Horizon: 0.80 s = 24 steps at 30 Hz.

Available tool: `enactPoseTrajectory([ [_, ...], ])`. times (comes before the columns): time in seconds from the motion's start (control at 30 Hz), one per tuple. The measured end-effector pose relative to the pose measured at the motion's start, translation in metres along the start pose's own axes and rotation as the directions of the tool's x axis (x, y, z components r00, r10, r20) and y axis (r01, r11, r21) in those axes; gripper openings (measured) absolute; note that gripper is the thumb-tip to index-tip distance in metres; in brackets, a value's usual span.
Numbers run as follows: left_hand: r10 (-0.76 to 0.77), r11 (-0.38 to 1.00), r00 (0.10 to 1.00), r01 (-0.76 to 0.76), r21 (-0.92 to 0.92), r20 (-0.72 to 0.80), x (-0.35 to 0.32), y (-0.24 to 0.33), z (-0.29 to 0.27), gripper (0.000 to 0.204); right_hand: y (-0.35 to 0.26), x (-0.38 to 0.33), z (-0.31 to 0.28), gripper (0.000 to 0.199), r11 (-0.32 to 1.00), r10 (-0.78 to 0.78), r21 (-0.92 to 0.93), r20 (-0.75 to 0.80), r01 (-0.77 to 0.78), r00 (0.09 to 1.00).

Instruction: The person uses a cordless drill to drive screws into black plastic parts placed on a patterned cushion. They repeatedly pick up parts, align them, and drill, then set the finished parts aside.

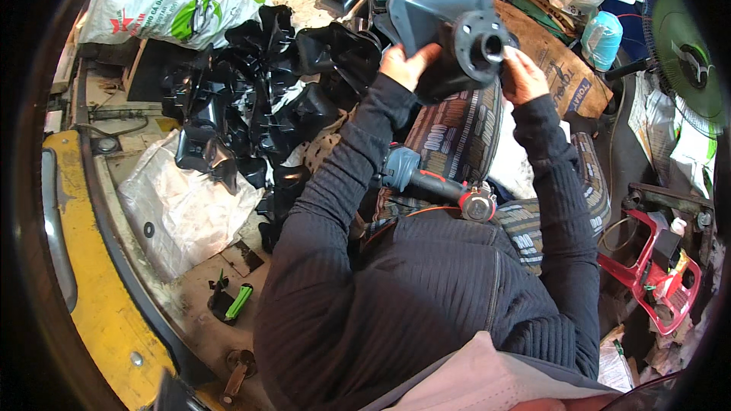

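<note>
I hold up a dark grey flanged part (435, 14), with a broad flared body and a round flange carrying bolt holes and a short tube. My left hand (409, 65) grips its lower left edge, thumb across the near side. On the other side my right hand (524, 76) is closed at the tube's rim; the fingertips are partly hidden. Across my lap, under the raised arms, lies a blue-grey power tool (434, 184) with a red-ringed end. A heap of similar glossy black parts (263, 99) sits to the left of my hands.
A white printed sack (171, 1) stands behind the heap. Cardboard (575, 80) lies beyond my right hand, near a green fan (685, 65). A red plastic frame (647, 274) is at the right. The yellow metal edge (95, 259) and a plastic sheet (186, 202) lie left.
</note>
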<state>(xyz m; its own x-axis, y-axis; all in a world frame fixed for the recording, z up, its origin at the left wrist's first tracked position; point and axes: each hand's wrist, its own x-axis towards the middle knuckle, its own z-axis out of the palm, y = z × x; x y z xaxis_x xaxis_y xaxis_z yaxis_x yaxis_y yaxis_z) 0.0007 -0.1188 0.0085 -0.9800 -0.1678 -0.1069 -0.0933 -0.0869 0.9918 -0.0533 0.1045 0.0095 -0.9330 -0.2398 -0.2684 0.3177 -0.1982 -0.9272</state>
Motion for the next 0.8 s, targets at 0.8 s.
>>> enactPoseTrajectory([
  [0.8, -0.167, 0.793, 0.981, 0.073, 0.604, 0.101, -0.030, -0.234, -0.240, 0.037, 0.092, -0.163, -0.188, 0.052, 0.834, 0.377, 0.526, -0.328, -0.164, 0.866],
])
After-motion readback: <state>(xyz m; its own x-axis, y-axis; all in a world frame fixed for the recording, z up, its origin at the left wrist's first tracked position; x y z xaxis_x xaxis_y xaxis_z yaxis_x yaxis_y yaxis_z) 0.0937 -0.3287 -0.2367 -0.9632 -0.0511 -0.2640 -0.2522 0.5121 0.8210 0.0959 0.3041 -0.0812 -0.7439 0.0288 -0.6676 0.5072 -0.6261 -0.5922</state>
